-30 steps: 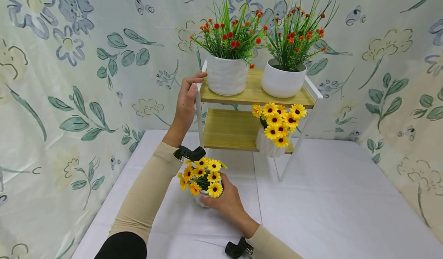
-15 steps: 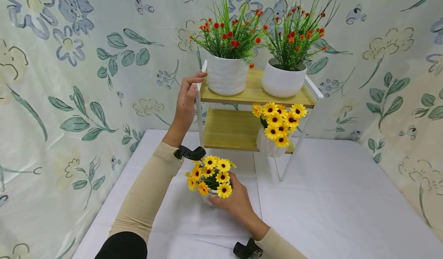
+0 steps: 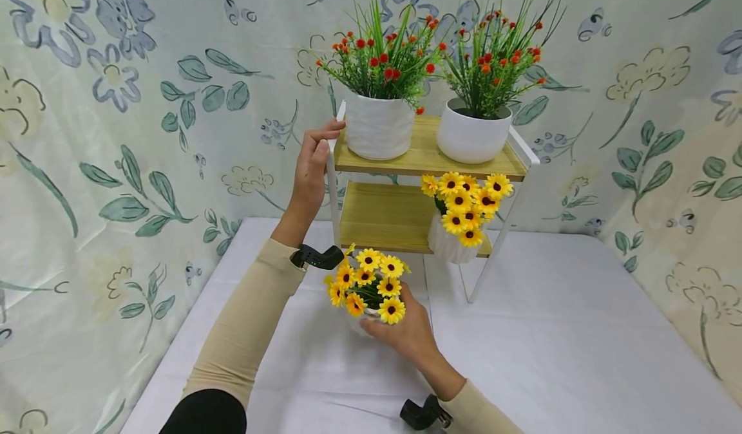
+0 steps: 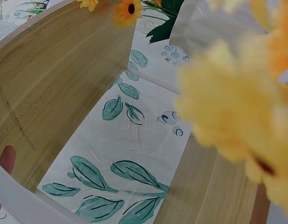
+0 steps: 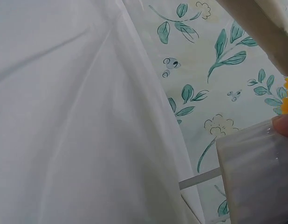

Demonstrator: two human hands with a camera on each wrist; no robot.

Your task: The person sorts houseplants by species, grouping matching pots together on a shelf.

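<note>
My right hand (image 3: 406,332) grips a small white pot of yellow daisies (image 3: 370,283) and holds it above the white cloth, just in front of the lower shelf. The right wrist view shows that pot's white wall (image 5: 256,177) with a fingertip (image 5: 284,124) on it. My left hand (image 3: 311,167) grips the white frame post at the left end of the two-tier wooden shelf (image 3: 426,157). In the left wrist view a fingertip (image 4: 6,158) lies by the frame, and blurred yellow daisies (image 4: 242,116) fill the right side.
Two white pots of red-flowered greenery (image 3: 379,125) (image 3: 474,139) stand on the top shelf. Another yellow daisy pot (image 3: 455,228) sits at the right of the lower shelf (image 3: 382,218). Floral cloth (image 3: 116,131) hangs behind and at both sides.
My right hand has lifted the daisy pot and carried it up and to the right, toward the lower shelf. The left hand has stayed on the frame.
</note>
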